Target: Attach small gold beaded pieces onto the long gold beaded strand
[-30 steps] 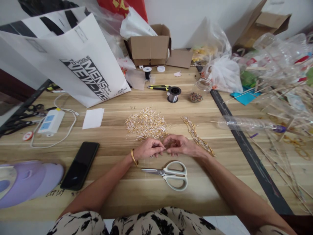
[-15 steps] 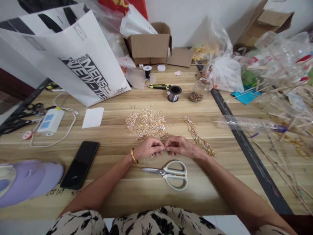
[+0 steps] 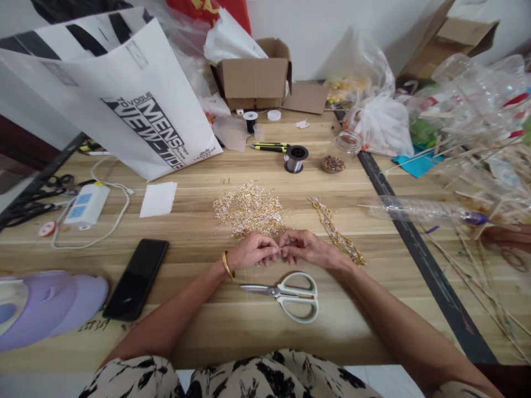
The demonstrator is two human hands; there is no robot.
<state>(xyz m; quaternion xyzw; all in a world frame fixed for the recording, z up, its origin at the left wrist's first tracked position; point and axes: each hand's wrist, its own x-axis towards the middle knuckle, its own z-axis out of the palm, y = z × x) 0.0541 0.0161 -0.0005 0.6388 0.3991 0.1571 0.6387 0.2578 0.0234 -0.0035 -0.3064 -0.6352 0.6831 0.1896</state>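
Observation:
My left hand [image 3: 254, 250], with a gold bangle at the wrist, and my right hand [image 3: 302, 247] meet fingertip to fingertip in front of a pile of gold and clear beads [image 3: 249, 207]. My left hand pinches a thin thread with small glittering beads, and a faint strand hangs below it. Thumb and forefinger of my right hand are pressed together at the same spot; whatever lies between them is too small to make out. Scissors with pale handles [image 3: 297, 296] lie just below both hands. Right of them rests a bundle of gold beaded strands [image 3: 338, 235].
A black phone [image 3: 136, 279] and a purple cap [image 3: 62, 304] lie at left. Behind the beads stand a wire spool [image 3: 295, 159], a utility knife [image 3: 269, 147] and a glass jar [image 3: 342, 152]. Another person's hand [image 3: 506, 236] shows at the right edge, near thin sticks.
Both my hands stay almost in place, with slight finger movement at the pinch. At the right edge another person's hand has come into view.

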